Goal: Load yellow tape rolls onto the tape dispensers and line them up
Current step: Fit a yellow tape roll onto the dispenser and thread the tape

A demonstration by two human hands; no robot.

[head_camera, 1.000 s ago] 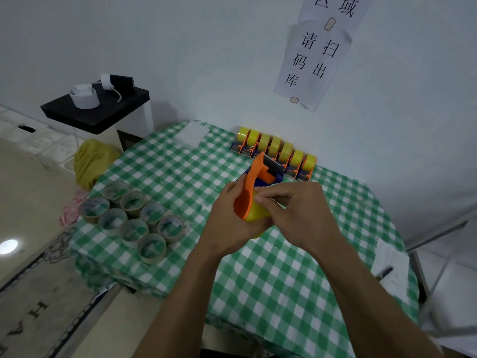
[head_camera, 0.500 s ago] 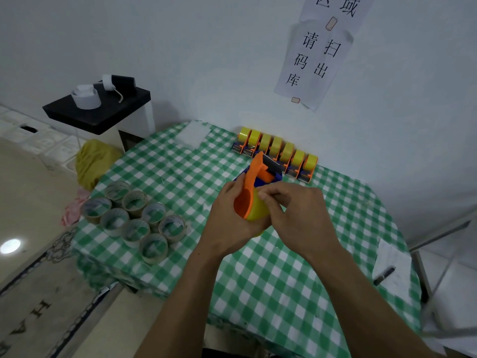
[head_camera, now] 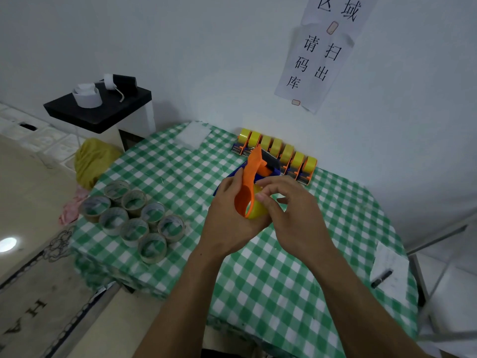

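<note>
Dispenser [head_camera: 248, 184] in hands [head_camera: 227, 218] [head_camera: 294, 218] (over open table [head_camera: 284, 293])

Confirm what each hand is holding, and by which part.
Left hand cups the dispenser from below at its roll end, thumb on the orange side. Right hand pinches the roll at its upper edge.

Dispenser row [head_camera: 276, 151] at table [head_camera: 258, 280] rear; cores [head_camera: 134, 218] left; pen [head_camera: 381, 279] right.
</note>
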